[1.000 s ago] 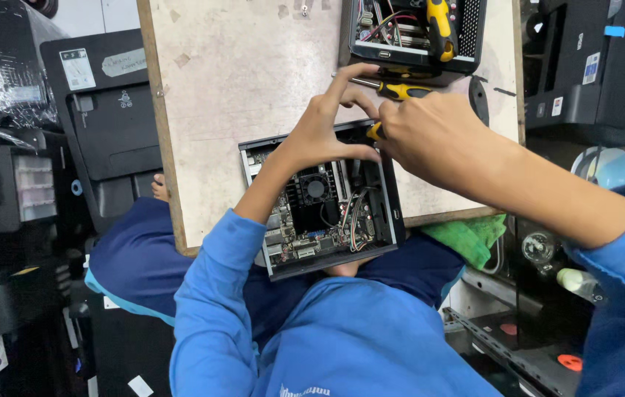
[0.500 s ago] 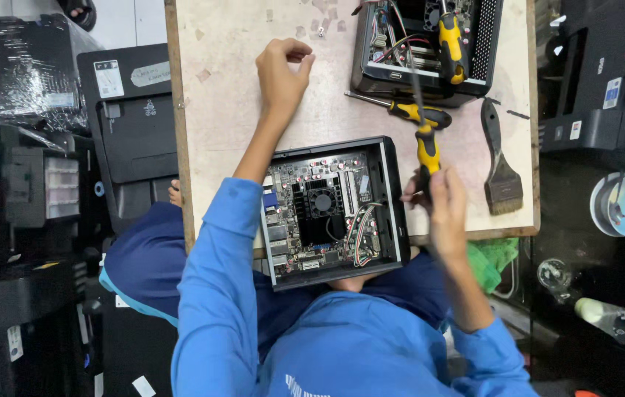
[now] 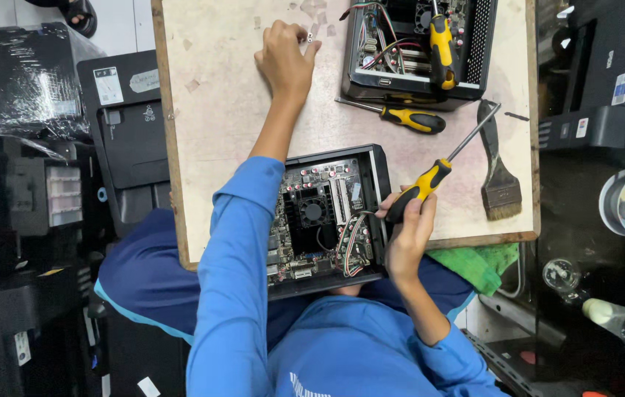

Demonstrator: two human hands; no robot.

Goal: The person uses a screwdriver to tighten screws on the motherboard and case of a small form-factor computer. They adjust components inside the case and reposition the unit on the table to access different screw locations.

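My right hand [image 3: 408, 228] grips the screwdriver [image 3: 437, 173], shaft angled up-right, away from the open case [image 3: 327, 213] beside it. My left hand's fingers [image 3: 290, 37] are pinched closed on the far bench [image 3: 217, 110]; what they hold, I cannot tell.

Yellow-and-black screwdriver [image 3: 430, 182], blue sleeve [image 3: 243, 250], green cloth [image 3: 478, 263].

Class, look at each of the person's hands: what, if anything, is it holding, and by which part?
The right hand grips a screwdriver by its yellow-and-black handle. The left hand pinches something tiny on the table; too small to identify.

worn pale wooden tabletop [image 3: 239, 110] | dark machines [image 3: 26, 198] stacked alongside | even light
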